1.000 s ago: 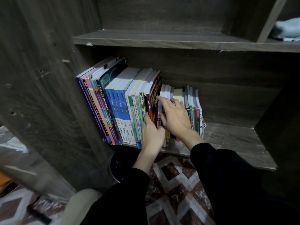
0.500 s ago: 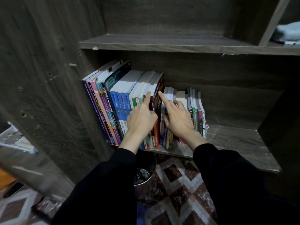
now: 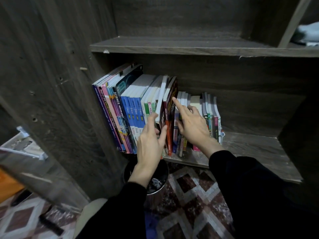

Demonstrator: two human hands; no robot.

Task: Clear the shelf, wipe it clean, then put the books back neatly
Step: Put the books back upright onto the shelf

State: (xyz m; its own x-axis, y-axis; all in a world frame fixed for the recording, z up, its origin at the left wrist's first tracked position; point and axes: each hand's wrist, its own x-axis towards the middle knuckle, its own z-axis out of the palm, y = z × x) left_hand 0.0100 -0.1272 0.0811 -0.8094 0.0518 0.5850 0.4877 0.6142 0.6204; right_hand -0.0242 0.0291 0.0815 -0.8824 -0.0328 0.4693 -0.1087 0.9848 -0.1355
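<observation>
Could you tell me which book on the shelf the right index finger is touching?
The tall dark red book with yellow lettering, at the right end of the taller group; the right hand rests a fingertip on its cover.

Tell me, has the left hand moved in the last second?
Yes. The left hand climbed from the shelf edge up the spines and rightward, off the green books onto the dark red book.
</observation>
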